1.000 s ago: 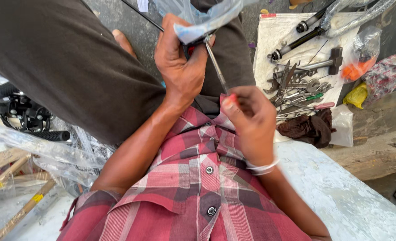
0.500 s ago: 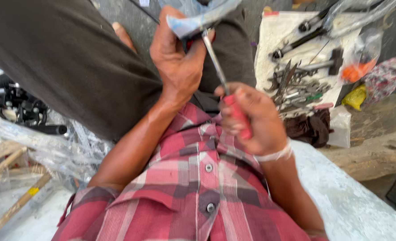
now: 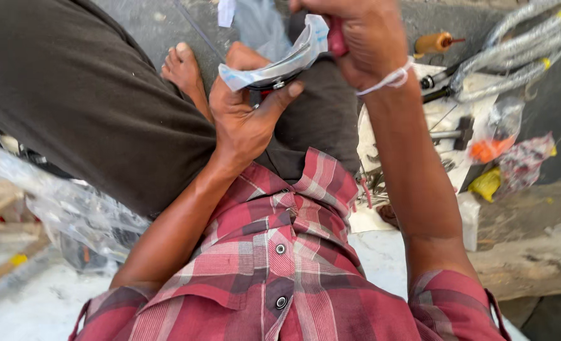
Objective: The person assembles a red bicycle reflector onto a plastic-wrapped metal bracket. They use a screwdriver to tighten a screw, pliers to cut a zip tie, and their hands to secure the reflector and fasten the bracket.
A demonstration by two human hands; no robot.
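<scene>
My left hand (image 3: 246, 113) grips a small part wrapped in a clear plastic bag (image 3: 280, 60), held above my dark-trousered lap. My right hand (image 3: 359, 35) is raised at the top of the view, fist closed around the red handle of a screwdriver (image 3: 337, 38). The handle sits right against the bag's upper end, and the shaft is hidden behind the bag and my fingers. A white band circles my right wrist. My red plaid shirt fills the bottom of the view.
My bare foot (image 3: 182, 66) rests on the grey ground. A white cloth (image 3: 448, 126) at the right carries loose metal tools, a hammer and small coloured bags. Wrapped silver tubes (image 3: 520, 53) lie top right. Crumpled clear plastic (image 3: 72, 208) lies at the left.
My right hand has swung up from near my chest to the top of the view, carrying the red-handled screwdriver up to the bag. My left hand keeps hold of the bagged part.
</scene>
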